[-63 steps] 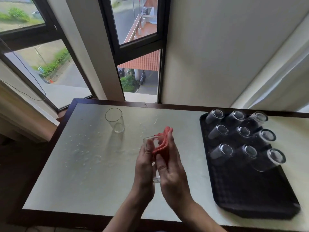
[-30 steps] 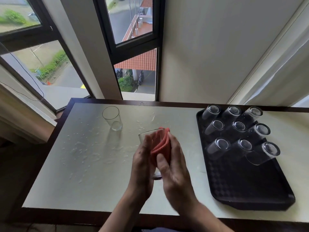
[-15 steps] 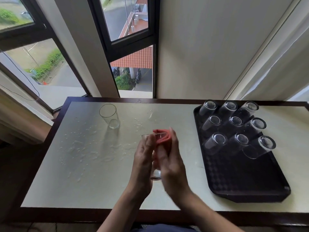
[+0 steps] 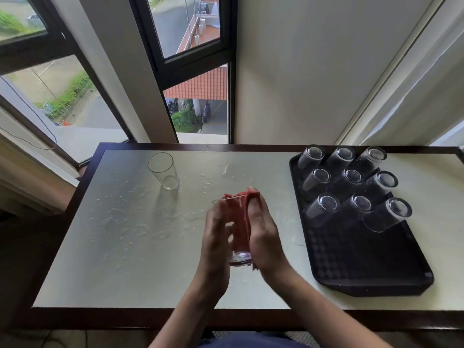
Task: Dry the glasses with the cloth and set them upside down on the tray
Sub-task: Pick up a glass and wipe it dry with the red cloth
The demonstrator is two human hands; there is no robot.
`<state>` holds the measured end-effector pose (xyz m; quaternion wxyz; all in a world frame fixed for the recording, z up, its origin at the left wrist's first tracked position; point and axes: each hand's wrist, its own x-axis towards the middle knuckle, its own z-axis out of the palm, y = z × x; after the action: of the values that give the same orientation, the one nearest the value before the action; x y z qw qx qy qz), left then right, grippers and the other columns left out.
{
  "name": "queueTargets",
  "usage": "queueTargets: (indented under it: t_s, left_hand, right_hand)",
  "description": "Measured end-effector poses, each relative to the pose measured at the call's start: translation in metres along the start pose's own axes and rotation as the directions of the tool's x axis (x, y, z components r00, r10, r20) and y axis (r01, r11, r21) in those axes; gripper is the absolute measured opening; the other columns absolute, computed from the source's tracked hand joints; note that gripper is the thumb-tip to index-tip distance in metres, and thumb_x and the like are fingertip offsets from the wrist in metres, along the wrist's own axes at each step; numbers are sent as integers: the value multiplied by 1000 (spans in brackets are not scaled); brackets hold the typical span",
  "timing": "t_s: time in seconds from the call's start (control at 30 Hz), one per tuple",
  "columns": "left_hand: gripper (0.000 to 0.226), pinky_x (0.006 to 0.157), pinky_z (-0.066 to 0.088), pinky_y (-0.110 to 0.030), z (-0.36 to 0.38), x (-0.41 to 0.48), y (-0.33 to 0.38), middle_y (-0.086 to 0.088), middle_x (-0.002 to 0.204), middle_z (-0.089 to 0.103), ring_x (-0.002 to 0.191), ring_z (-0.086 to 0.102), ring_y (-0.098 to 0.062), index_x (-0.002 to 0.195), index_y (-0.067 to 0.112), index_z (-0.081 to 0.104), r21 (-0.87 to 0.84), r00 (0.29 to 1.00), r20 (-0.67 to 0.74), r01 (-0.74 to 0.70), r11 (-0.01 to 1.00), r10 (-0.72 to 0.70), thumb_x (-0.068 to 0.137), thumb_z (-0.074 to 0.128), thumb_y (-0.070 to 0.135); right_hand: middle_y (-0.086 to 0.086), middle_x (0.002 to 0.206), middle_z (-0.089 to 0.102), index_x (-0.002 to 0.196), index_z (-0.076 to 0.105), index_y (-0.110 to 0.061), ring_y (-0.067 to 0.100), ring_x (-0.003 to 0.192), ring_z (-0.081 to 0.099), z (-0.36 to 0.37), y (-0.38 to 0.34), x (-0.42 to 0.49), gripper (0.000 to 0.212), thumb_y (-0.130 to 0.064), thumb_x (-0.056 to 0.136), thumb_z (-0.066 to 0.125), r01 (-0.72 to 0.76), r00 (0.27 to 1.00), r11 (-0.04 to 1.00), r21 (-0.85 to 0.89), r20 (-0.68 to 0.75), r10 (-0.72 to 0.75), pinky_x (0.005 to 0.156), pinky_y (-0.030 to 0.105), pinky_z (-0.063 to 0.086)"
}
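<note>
I see the left hand (image 4: 216, 234), grip curled round a clear drinking glass (image 4: 239, 258) above the wet pale surface (image 4: 125, 259); the right hand (image 4: 263, 234), grip holding a red cloth (image 4: 239, 222) inside it. Dark-framed windows (image 4: 190, 28) behind.

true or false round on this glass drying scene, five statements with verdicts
1. Nine clear drinking glasses stand upside down on the black plastic tray. True.
2. The red cloth lies flat on the white tabletop. False: it is tucked into a clear tumbler held between the left hand and the right hand.
3. One clear upright glass stands on the tabletop, left of the hands. True.
4. The tray sits at the tabletop's left end. False: it is at the right end.
5. The tabletop is dry. False: water droplets lie scattered on it.
</note>
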<state>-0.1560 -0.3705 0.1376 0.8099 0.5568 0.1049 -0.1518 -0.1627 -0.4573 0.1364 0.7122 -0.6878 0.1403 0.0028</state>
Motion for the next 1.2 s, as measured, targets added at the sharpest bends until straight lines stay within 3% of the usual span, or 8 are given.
queueTargets:
  t_s: [0.1, 0.27, 0.5, 0.67, 0.73, 0.93, 1.1, 1.2]
  left_hand:
    - [69, 74, 58, -32, 1, 1, -1, -7, 114, 73, 104, 72, -23, 123, 17, 63, 84, 999, -21, -28, 996, 29, 83, 53, 73]
    - [43, 66, 56, -21, -3, 0, -6, -1, 87, 77, 83, 75, -11, 103, 21, 66, -52, 994, -109, 4, 999, -10, 95, 42, 55]
    - [66, 87, 56, -45, 3, -9, -3, -10, 116, 74, 105, 72, -25, 126, 17, 58, 50, 998, -61, 14, 999, -11, 84, 58, 68]
    - [48, 80, 55, -35, -5, -7, -7, -14, 104, 74, 96, 71, -23, 114, 8, 67, 9, 999, -41, -9, 1000, 10, 94, 51, 49]
    - [36, 75, 55, -33, -9, -6, -8, -11, 90, 70, 83, 69, -20, 105, 12, 65, -30, 995, -98, -37, 999, 34, 99, 47, 43]
    - [38, 86, 57, -39, -2, -14, -15, -7, 101, 79, 95, 75, -25, 113, 28, 63, 19, 995, -97, 3, 1000, -1, 96, 42, 54]
    - [60, 86, 54, -22, -5, -11, -28, -4, 122, 70, 110, 69, -9, 123, 22, 64, 157, 997, -54, 64, 986, -56, 78, 66, 61]
    - [79, 92, 58, -38, -13, -6, -33, -11, 112, 73, 102, 74, -20, 128, 17, 55, 175, 989, -125, 105, 979, -83, 67, 84, 57]
  right_hand:
    - [-5, 127, 66, 132, 50, -43, 22, 115, 65, -1, 2, 3, 55, -70, 87, 34, -26, 1000, 1000, -8, 14, 26, 96, 55, 52]
    - [-21, 160, 23, 153, 24, -38, -8, 145, 19, 14, 8, -36, 69, -64, 90, 24, 214, 972, 893, -396, 0, -233, 117, 16, 21]
    - [-1, 106, 74, 113, 64, -28, 21, 99, 71, -5, -1, 6, 61, -69, 85, 30, -135, 991, 990, 37, -5, 135, 91, 53, 55]
    - [-18, 155, 34, 153, 24, -38, -3, 136, 38, 10, -2, -40, 64, -59, 93, 33, 141, 987, 950, -280, -29, -155, 109, 18, 37]
    - [-16, 161, 23, 156, 16, -35, -2, 144, 28, 12, 7, -46, 72, -63, 91, 29, 225, 969, 889, -399, -5, -247, 114, 21, 33]
    - [6, 107, 71, 116, 63, -23, 25, 95, 67, -5, 13, 8, 63, -70, 81, 41, -164, 986, 979, 117, 6, 164, 73, 38, 52]
    - [4, 98, 72, 109, 63, -23, 22, 90, 69, -10, 27, -8, 40, -53, 89, 46, -158, 987, 959, 235, 37, 153, 76, 37, 52]
    - [13, 110, 72, 117, 59, -15, 29, 104, 69, -11, 40, -13, 40, -46, 93, 52, -177, 984, 938, 298, 49, 171, 93, 44, 52]
